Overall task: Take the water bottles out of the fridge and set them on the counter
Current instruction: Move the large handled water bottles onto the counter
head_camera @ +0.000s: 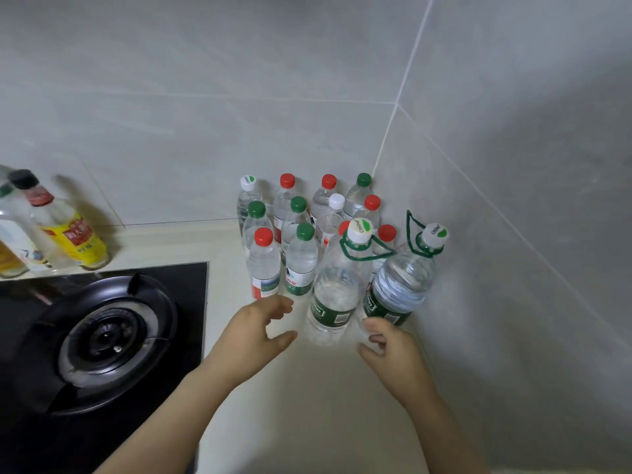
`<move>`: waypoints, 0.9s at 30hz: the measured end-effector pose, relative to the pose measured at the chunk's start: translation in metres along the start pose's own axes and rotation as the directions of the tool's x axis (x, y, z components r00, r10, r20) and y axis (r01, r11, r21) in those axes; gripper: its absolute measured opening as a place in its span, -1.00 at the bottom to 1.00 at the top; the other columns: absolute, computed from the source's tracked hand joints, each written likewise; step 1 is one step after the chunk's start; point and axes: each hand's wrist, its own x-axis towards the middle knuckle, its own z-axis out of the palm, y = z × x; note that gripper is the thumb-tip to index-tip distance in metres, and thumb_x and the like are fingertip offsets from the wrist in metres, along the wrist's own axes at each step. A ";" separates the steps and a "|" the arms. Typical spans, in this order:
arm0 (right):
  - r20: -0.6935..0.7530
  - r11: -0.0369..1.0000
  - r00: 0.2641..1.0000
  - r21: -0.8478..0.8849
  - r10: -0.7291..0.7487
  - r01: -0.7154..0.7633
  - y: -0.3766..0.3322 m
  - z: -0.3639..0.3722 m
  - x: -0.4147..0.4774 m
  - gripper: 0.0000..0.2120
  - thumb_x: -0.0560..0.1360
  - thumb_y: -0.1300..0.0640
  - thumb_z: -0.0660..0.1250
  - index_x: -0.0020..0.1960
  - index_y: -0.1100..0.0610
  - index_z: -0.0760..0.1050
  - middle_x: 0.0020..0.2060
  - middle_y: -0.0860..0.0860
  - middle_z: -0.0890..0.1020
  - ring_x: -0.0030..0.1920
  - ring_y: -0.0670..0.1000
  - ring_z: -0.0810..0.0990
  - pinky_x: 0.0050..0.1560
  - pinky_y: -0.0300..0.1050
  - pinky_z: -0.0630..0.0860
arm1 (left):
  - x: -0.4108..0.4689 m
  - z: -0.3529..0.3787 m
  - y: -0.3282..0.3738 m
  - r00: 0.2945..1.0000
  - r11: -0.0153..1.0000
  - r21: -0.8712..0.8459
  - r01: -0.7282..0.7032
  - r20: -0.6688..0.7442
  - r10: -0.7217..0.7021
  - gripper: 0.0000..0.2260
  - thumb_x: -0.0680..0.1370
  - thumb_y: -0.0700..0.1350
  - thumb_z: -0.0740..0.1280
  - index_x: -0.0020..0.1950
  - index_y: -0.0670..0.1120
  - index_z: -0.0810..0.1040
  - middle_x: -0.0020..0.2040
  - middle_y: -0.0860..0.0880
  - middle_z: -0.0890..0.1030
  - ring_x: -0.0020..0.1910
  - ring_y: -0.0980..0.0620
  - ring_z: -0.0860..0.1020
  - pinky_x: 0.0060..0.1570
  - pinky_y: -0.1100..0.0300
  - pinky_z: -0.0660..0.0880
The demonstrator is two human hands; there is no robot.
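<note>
Left hand (263, 328), right hand (390, 347), both hands released, water bottles (333, 295) upright on counter (307, 405), caps up

On my left I see a black glass hob (186, 289) with a round gas burner (106, 336) set in it under a dark pan support. Behind the hob, against the grey tiled wall (205, 114), stands a condiment bottle (73, 234) with a yellow label and a black cap, blurred. Two more bottles (13, 234) beside it are cut off by the frame edge.
</note>
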 end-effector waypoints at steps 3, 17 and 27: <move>-0.034 0.999 0.999 0.045 -0.026 0.027 -0.016 -0.013 -0.010 -0.67 0.44 0.12 0.49 0.18 0.01 0.58 0.04 -0.15 0.66 0.03 -0.15 0.64 0.13 -0.05 0.58 | -0.015 -0.011 -0.002 0.999 1.000 -0.024 -0.003 -0.049 0.002 -0.68 0.46 -0.09 0.45 0.20 0.02 0.55 0.09 0.16 0.61 0.07 0.23 0.55 0.16 0.28 0.47; 0.004 0.963 0.965 -0.071 -0.262 0.262 -0.086 -0.034 -0.042 -0.69 0.46 0.11 0.46 0.19 -0.03 0.60 0.04 -0.17 0.69 0.08 -0.17 0.63 0.19 -0.12 0.53 | -0.062 -0.062 0.005 0.982 0.999 0.045 -0.028 -0.184 0.036 -0.69 0.47 -0.09 0.44 0.21 0.03 0.56 0.08 0.19 0.61 0.05 0.26 0.56 0.15 0.24 0.48; 0.213 0.856 0.850 -0.088 -0.483 0.509 -0.106 -0.043 -0.002 -0.67 0.47 0.07 0.45 0.23 -0.03 0.58 0.09 -0.16 0.68 0.12 -0.14 0.62 0.18 -0.20 0.51 | -0.080 -0.047 0.038 0.943 0.979 0.130 0.158 -0.315 -0.110 -0.62 0.48 -0.04 0.43 0.29 0.06 0.51 0.17 0.18 0.56 0.12 0.25 0.53 0.18 0.21 0.48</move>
